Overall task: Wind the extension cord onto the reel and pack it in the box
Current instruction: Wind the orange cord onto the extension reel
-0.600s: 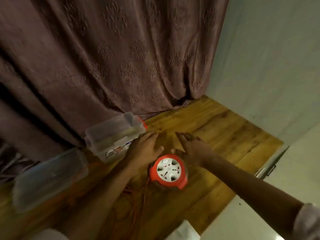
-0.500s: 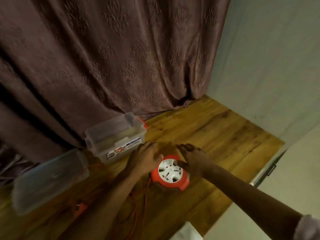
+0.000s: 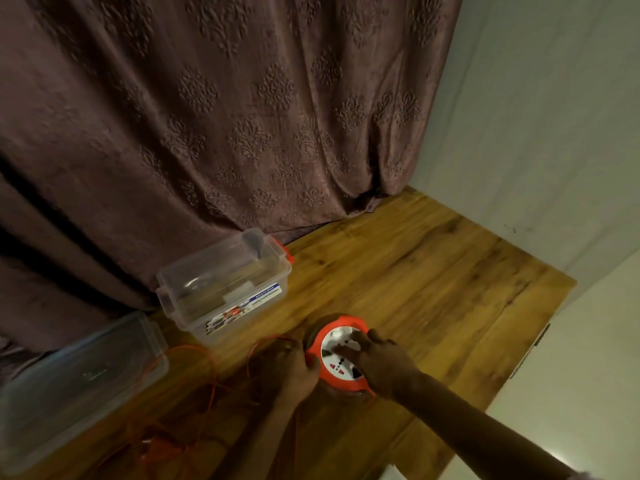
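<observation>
Head view, looking down on a wooden tabletop [image 3: 433, 278] backed by a brown patterned curtain [image 3: 207, 116]. Reel [image 3: 341, 356], orange rim with white socket face up, sat low and centre in the frame, lying flat so its winding axis stood upright. Right hand [image 3: 384, 363] rested on top of the reel, fingers [image 3: 349, 342] spread over the socket face; whether they gripped a knob or only pressed, could not tell. Left hand [image 3: 294, 367] was just left of the reel, touching its rim, fingers curled; appeared to hold the orange cord [image 3: 207, 386] where it met the drum, though blur and dim light left that unsure. Hands close together, one either side of the reel, the right above it, the left at its flank. Loose cord trailed in loops to the lower left of the frame, so most of it looked unwound. Clear plastic box [image 3: 225, 285], lid off, stood up and left of the reel, near but apart; its lid [image 3: 76, 386] lay farther left at the frame edge. Judgement: winding barely begun; slack lay on the left hand's side, so that hand was better placed to feed while the right turned the top.
</observation>
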